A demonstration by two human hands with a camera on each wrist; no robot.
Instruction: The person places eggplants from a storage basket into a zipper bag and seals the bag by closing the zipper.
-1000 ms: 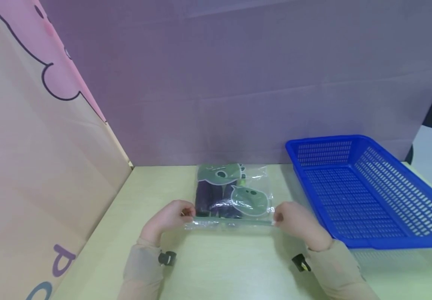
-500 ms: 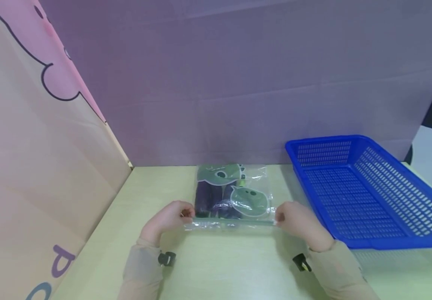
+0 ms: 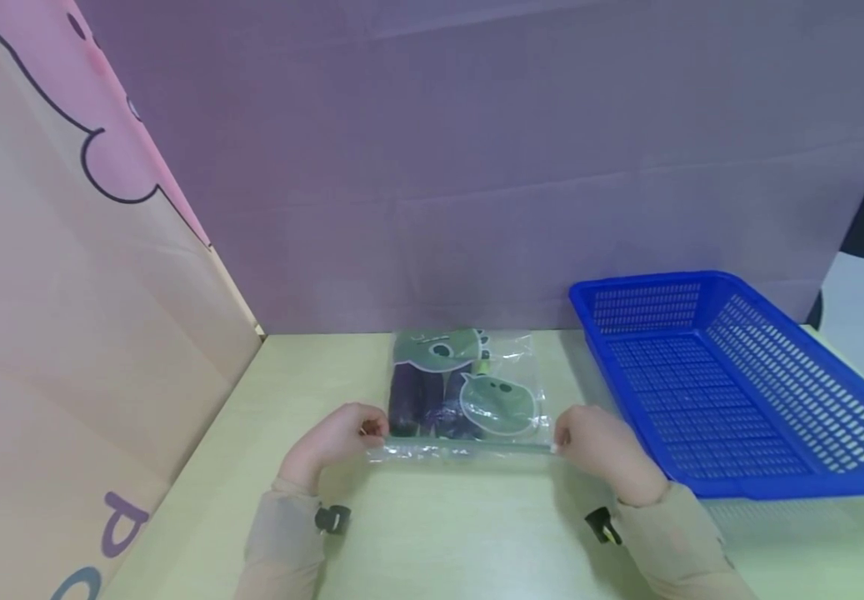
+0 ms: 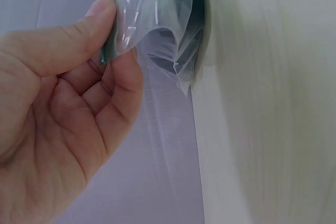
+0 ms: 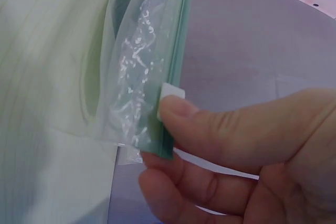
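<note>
A clear zip bag [image 3: 502, 408] printed with green cartoon dinosaurs lies flat near the back of the table. Dark purple, elongated contents [image 3: 406, 400] show through its plastic; their kind is unclear. Its green zip strip [image 3: 469, 444] faces me. My left hand [image 3: 342, 432] pinches the strip's left end between thumb and fingers, as the left wrist view confirms. At the opposite end my right hand [image 3: 602, 446] pinches the white slider [image 5: 168, 93], with the thumb partly covering it. In the right wrist view the green strip [image 5: 181, 40] extends past the slider a little.
A blue perforated basket [image 3: 671, 485] stands on the table to the right, close to my right forearm. Purple cloth [image 3: 432, 167] hangs behind the table's back edge. A printed light panel [image 3: 102, 333] borders the left side.
My right hand has shifted very slightly to the right along with the slider. The left hand keeps its pinch on the bag and barely moves.
</note>
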